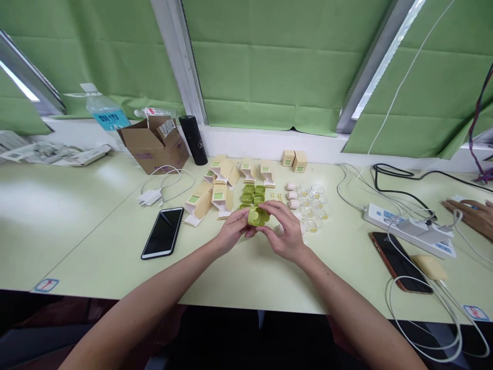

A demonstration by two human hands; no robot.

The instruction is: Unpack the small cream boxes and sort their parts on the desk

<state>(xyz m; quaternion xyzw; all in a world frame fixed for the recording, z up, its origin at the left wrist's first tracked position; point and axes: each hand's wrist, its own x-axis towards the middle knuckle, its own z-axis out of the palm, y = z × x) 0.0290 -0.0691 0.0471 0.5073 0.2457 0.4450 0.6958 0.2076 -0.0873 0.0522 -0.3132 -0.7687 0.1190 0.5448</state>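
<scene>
Between both hands is a small green plastic cup-like case point(257, 217), its open side tilted toward me. My left hand point(234, 228) grips its left side, and my right hand point(284, 229) pinches its right side with thumb and fingers. Just behind them stand several similar green cases point(254, 192) in rows. To their right lie tiny yellowish pieces point(275, 196), a column of pale pink rounded pieces point(292, 195) and several clear plastic covers point(313, 205). Opened small cartons point(221, 198) with green squares lie on the left. My right hand partly hides the nearest pink pieces.
At left are a phone point(162, 233), a white charger point(150, 197), a cardboard box point(154, 146), a black bottle point(193, 140) and a large water bottle point(103, 110). Two closed cartons point(294, 161) stand at the back. A power strip point(408, 230), cabled phone point(400, 262) and another person's hand point(472, 213) are right.
</scene>
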